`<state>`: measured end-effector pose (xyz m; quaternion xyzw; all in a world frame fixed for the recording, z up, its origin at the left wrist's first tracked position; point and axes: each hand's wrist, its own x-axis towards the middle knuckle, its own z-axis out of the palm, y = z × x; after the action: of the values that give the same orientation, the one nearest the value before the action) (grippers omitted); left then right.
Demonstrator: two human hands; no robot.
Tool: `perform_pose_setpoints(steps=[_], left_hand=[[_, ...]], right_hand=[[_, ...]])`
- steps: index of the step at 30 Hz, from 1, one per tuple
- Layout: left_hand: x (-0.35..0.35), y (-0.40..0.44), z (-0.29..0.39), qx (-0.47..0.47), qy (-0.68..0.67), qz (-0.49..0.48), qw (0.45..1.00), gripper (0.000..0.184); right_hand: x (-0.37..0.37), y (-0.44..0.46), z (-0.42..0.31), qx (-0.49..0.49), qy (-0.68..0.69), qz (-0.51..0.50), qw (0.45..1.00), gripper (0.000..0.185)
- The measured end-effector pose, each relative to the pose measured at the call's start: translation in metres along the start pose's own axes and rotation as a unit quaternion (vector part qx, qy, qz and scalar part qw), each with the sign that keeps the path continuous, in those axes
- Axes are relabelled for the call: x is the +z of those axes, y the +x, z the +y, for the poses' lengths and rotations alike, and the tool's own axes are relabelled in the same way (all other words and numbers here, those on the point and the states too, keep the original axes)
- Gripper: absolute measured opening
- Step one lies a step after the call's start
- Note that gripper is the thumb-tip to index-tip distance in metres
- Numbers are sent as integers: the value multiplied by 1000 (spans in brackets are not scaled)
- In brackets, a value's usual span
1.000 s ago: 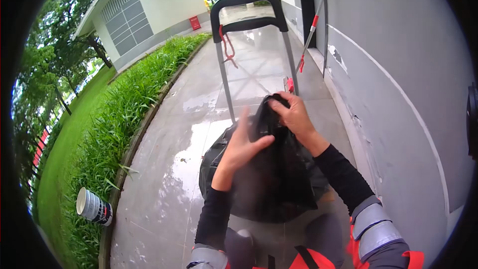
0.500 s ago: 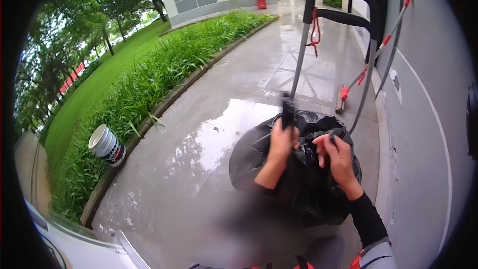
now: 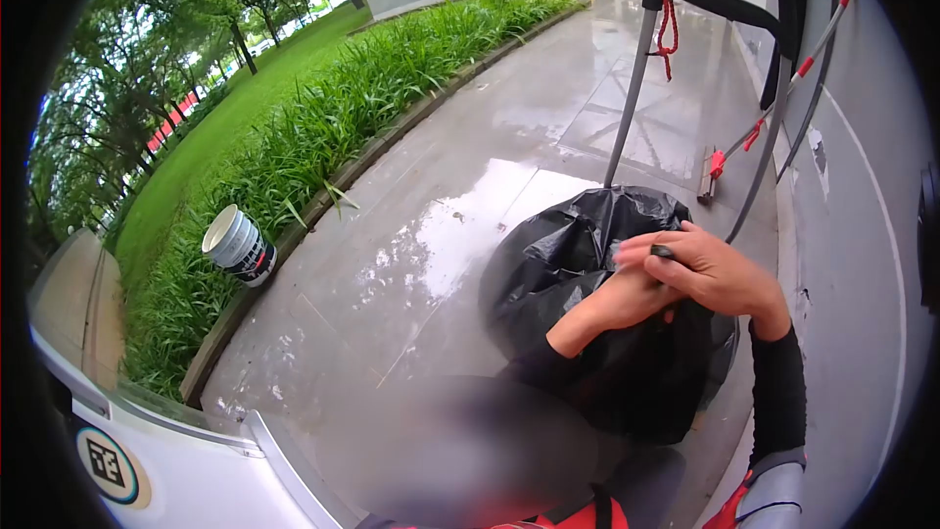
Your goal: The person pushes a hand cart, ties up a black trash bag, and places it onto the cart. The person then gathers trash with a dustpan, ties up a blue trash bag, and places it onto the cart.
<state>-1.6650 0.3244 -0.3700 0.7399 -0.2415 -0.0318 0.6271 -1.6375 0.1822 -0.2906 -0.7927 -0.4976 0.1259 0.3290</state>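
Right hand [image 3: 720,272] laid over left hand [image 3: 627,300], above bag [image 3: 636,372]; black bit [image 3: 662,252] pinched in right grip, left grip unclear; handle [image 3: 723,6] at twelve o'clock.

- Left hand [image 3: 622,301]: held over the black plastic bag [image 3: 646,362], its fingers largely hidden beneath the right hand [image 3: 720,272].
- Right hand: lies across the left, fingertips blurred; a small dark piece [image 3: 662,252] shows at its fingers, nature unclear.
- Bag: bulky, creased, on the wet paving [image 3: 392,264], in front of the trolley handle [image 3: 725,6].
- Handle: upright frame with black padded grip; red cord [image 3: 668,29] hangs from its left side.
- Long-handled floor tool [image 3: 805,67]: red and silver, slanted near the grey wall [image 3: 862,225], its head on the paving.
- White bucket [image 3: 240,247]: tilted, at the kerb [image 3: 318,204] beside green plants [image 3: 343,103].
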Motion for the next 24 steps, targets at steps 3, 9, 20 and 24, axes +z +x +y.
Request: perform_pose_setpoints(steps=[3, 9, 20, 24], left_hand=[[-2, 4, -2, -75, -147, 68, 984, 36], [10, 18, -40, 37, -152, 179, 971, 48], [-2, 3, 13, -56, -330, 38, 941, 43], [-10, -4, 13, -46, -402, 32, 914, 41]], right_hand=[[-6, -13, 19, 33, 50, 130, 990, 34], [-17, -36, 42, 80, 39, 240, 967, 15], [20, -40, -9, 56, 353, 362, 861, 9], [36, -50, -2, -18, -16, 349, 937, 15]])
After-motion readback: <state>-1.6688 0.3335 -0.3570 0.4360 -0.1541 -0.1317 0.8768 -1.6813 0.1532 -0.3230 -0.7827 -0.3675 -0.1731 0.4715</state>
